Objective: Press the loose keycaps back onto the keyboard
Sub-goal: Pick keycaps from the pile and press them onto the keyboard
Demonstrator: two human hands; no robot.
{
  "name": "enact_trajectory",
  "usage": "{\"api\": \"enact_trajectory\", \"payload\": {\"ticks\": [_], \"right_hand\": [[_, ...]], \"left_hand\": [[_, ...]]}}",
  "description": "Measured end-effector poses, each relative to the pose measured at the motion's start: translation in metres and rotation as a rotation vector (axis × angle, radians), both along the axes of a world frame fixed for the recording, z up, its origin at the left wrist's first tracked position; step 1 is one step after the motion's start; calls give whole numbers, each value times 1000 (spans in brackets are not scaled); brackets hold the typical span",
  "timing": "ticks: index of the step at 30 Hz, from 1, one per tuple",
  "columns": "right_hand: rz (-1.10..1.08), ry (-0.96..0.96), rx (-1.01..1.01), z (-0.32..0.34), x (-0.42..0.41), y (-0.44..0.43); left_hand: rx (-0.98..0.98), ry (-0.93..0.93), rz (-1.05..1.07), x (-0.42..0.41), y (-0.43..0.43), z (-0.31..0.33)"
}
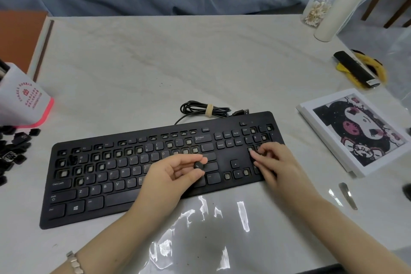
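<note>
A black keyboard lies across the middle of the table, with many bare key sockets in its upper rows and number pad. My left hand hovers over its right-centre part and pinches one small black keycap between thumb and fingertips. My right hand rests on the number pad, its fingers bent down onto the sockets there; what lies beneath the fingertips is hidden. A pile of loose black keycaps sits at the table's left edge.
A white and pink cup stands at the left. The keyboard's coiled cable lies behind it. A picture board, a metal tool, a black and yellow brush, a white bottle and a cotton-swab jar occupy the right side.
</note>
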State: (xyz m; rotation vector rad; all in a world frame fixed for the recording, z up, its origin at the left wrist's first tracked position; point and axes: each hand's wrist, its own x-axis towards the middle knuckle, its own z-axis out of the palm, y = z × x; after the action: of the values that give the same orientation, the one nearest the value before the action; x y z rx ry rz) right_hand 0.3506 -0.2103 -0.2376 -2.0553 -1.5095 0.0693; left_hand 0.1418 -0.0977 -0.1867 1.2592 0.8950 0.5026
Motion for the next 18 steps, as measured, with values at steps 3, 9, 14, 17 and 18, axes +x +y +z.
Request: {"api": "enact_trajectory", "payload": {"ticks": [3, 9, 14, 17, 18], "right_hand": [[7, -166, 89, -12, -10, -9], [-77, -259, 101, -17, -18, -12], [-108, -280, 41, -5, -20, -7], [-42, -160, 16, 10, -23, 3], [10, -44, 20, 15, -29, 5]], "left_hand": [[-47, 28, 33, 2, -1, -1], [-25, 69, 27, 8, 0, 0], [-19, 67, 12, 15, -6, 2], [-31, 45, -5, 20, -6, 3], [-37, 41, -16, 21, -6, 4]]}}
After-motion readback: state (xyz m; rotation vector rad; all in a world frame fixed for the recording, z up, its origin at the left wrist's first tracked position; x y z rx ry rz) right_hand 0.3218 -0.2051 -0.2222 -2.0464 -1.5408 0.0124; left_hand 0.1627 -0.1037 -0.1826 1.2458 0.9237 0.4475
